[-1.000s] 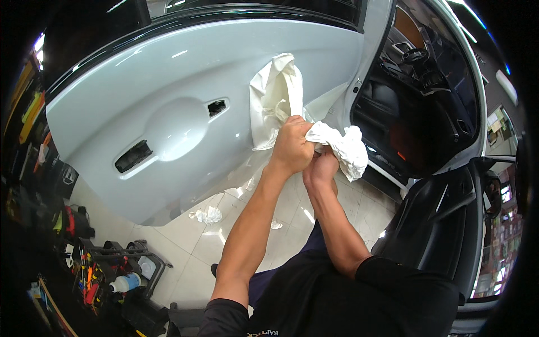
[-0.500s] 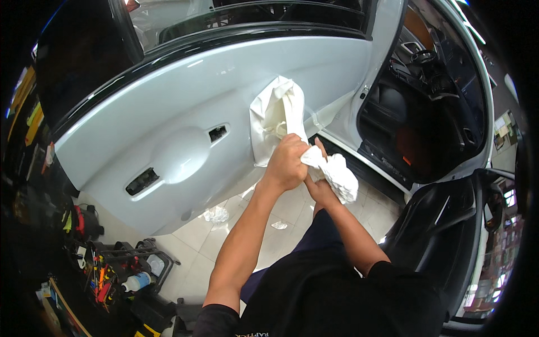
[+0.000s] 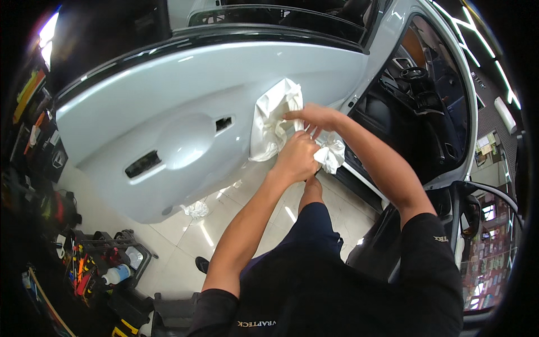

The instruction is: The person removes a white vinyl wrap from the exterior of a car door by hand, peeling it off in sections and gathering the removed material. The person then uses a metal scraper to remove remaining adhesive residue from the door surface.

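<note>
left fingers (image 3: pixel 309 147) partly hidden, tools (image 3: pixel 84 275) indistinct, black shirt (image 3: pixel 331 292) cut off

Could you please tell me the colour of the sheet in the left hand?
The sheet is white, best seen in the head view.

Black shirt (image 3: pixel 331 286), chest: one short line of block capitals, white and gold
Right sleeve (image 3: pixel 426 253): a few small pale letters, partly in view
Black box (image 3: pixel 55 166): a pale emblem
Wall sheets (image 3: pixel 487 148): too small to read
</note>
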Tool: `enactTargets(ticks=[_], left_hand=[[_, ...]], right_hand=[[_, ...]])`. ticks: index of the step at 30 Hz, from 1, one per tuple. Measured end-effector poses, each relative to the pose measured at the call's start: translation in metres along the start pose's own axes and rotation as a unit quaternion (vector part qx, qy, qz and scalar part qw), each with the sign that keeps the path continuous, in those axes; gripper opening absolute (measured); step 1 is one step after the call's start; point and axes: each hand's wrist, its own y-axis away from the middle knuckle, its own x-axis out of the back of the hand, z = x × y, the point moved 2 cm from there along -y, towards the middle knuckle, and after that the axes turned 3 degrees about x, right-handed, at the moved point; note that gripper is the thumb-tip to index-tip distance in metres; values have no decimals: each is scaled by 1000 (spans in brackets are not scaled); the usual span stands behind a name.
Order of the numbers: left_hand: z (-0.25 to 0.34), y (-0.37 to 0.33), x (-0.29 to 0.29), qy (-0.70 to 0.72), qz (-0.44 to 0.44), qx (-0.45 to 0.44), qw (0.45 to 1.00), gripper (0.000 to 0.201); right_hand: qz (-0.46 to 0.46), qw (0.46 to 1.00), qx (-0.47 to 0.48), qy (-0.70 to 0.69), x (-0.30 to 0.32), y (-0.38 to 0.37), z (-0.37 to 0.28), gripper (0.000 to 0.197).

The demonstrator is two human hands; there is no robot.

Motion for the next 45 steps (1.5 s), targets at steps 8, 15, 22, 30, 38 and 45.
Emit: enactTargets(ticks=[8,15,22,30,38,45], left_hand=[[-2,14,0,40,50,106,992,19],[-1,31,-16,74,184,95,976,19],[4,51,3,85,103,84,987,19],[11,71,6,125,150,42,980,26],[16,92,3,68,135,32,988,29],[21,102,16,83,126,35,988,29]], right_hand=[[287,906,-56,305,-27,-54,-4,30],[282,841,-14,462,-28,-37,6,28],[255,801,-9,542,-39,-26,1,31],[185,771,44,608,-49,-24,11,32],[176,728,76,658,-75,8,7,27],[206,782,130,573,-75,17,3,28]])
